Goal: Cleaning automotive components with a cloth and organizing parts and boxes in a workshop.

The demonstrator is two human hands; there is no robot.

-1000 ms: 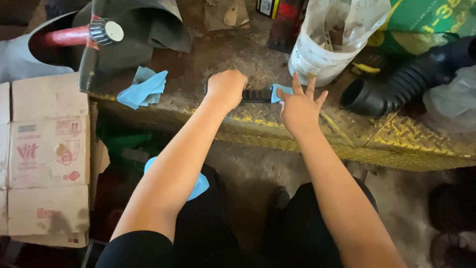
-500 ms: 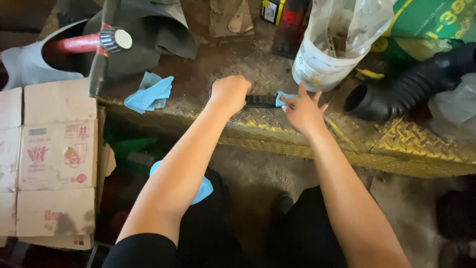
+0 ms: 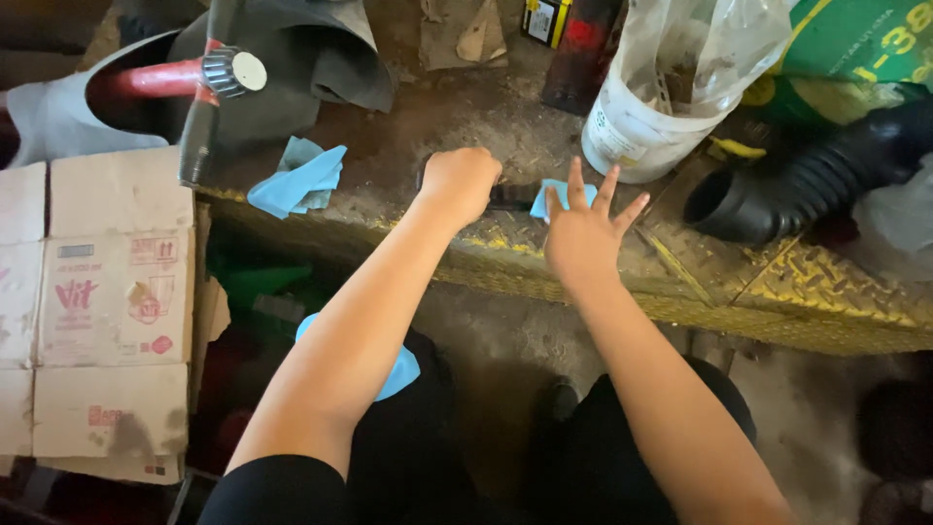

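My left hand [image 3: 459, 183] is closed around the handle end of a dark tool [image 3: 509, 196] that lies on the worn yellow tread-plate step [image 3: 826, 292]. My right hand [image 3: 583, 233] is beside it with fingers spread, pressing on a small blue cloth [image 3: 562, 192] that covers the tool's other end. What kind of tool it is stays hidden under the hands and cloth.
A crumpled blue cloth [image 3: 297, 178] lies to the left on the step. A white bucket [image 3: 641, 126] lined with a plastic bag stands behind my right hand, and a black ribbed hose [image 3: 797, 185] lies at right. Cardboard boxes [image 3: 107, 301] are stacked at left beneath a red bar [image 3: 165, 78].
Both hands stay on the tool and cloth; the right hand's fingers shift slightly. The view has drifted a little between frames.
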